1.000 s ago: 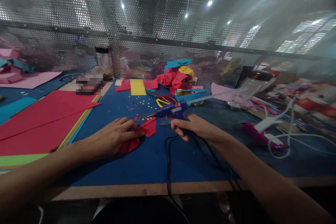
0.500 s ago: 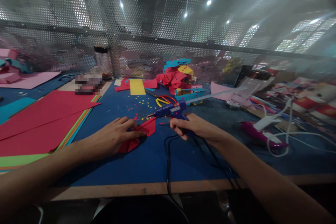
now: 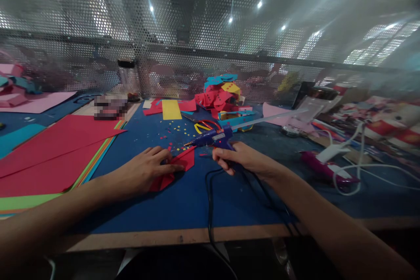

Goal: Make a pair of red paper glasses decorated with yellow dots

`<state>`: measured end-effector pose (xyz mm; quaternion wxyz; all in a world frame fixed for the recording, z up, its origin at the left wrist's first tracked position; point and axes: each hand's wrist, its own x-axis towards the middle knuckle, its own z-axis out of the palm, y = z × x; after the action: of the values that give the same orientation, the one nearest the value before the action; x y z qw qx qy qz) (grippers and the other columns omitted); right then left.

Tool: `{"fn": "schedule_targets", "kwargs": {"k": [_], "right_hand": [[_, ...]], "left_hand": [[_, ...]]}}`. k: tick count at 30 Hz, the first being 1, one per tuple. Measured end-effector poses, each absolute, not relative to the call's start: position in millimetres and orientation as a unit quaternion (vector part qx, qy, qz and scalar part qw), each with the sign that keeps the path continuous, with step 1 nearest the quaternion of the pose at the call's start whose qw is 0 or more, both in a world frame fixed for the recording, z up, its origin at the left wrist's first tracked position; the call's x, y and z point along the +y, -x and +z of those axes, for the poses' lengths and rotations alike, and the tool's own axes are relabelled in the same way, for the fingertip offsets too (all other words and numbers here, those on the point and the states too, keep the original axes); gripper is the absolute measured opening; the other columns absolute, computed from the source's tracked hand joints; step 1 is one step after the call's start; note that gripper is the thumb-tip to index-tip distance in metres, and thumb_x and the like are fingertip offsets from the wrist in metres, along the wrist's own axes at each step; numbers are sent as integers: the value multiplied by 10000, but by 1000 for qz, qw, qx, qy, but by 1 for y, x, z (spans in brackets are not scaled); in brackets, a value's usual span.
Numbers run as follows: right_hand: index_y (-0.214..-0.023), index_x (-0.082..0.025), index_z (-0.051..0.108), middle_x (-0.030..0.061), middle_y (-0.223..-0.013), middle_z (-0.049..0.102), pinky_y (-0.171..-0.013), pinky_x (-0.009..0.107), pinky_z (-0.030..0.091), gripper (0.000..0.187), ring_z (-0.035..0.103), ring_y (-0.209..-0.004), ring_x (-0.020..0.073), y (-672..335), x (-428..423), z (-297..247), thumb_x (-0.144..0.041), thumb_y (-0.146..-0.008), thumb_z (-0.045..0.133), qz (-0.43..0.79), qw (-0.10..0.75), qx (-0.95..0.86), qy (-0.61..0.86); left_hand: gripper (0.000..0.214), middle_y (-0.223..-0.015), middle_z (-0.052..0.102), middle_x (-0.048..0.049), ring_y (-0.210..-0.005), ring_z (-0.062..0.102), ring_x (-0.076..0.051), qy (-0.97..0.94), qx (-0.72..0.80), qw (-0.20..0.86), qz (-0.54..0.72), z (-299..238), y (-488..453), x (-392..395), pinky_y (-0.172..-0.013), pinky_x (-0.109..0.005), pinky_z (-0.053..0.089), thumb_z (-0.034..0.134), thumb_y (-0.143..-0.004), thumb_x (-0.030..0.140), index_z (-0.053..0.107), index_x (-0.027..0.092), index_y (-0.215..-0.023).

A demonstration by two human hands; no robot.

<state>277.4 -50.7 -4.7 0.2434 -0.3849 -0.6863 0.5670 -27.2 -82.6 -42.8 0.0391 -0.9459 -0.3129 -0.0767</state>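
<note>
My left hand (image 3: 144,169) lies flat with fingers stretched out, pressing on a folded red paper piece (image 3: 177,167) on the blue table mat (image 3: 183,201). My right hand (image 3: 241,158) is wrapped round the grip of a blue glue gun (image 3: 213,138). The gun's nozzle points left, just above the far edge of the red paper. A clear glue stick (image 3: 265,119) juts from the gun's back toward the right. Its black cord (image 3: 210,201) runs down over the table's front edge.
Large red and coloured paper sheets (image 3: 49,153) lie at the left. Yellow-handled scissors (image 3: 205,125), a yellow strip (image 3: 171,109) and a heap of cut coloured paper (image 3: 223,94) sit behind. A purple glue gun (image 3: 323,169) with white cable lies right. A perforated metal screen (image 3: 197,52) closes the back.
</note>
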Motion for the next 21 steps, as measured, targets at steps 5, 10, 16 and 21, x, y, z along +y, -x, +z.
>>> {"fn": "schedule_targets", "kwargs": {"k": [5,10,16,21], "right_hand": [[-831,-157,598,-48,-590,569,-438,210,423,463,505,-450,71,-277,-50,-6,-600,-803,732,574,248,-681,381],[-822,-158,600,-45,-587,573,-427,202,420,440,515,-449,71,-278,-49,-9,-579,-817,731,575,249,-682,377],[-828,-156,607,-42,-596,574,-440,207,422,427,509,-455,70,-279,-49,-8,-565,-826,730,574,250,-686,370],[-832,-160,601,-40,-602,570,-455,216,432,429,512,-467,75,-280,-49,-7,-572,-836,718,570,247,-689,374]], "left_hand": [[607,-1129,613,-94,-954,551,-255,946,-314,52,-66,-42,25,-83,-835,-388,476,548,-889,27,544,306,-1428],[610,-1129,611,-98,-956,534,-261,946,-314,61,-48,-39,23,-86,-829,-396,462,521,-892,14,530,286,-1438],[575,-1123,625,-92,-963,540,-256,949,-305,59,-60,-41,25,-85,-847,-396,451,492,-920,21,538,295,-1423],[571,-1116,629,-78,-953,551,-247,948,-304,58,-74,-44,26,-84,-836,-378,446,523,-918,40,543,328,-1411]]}}
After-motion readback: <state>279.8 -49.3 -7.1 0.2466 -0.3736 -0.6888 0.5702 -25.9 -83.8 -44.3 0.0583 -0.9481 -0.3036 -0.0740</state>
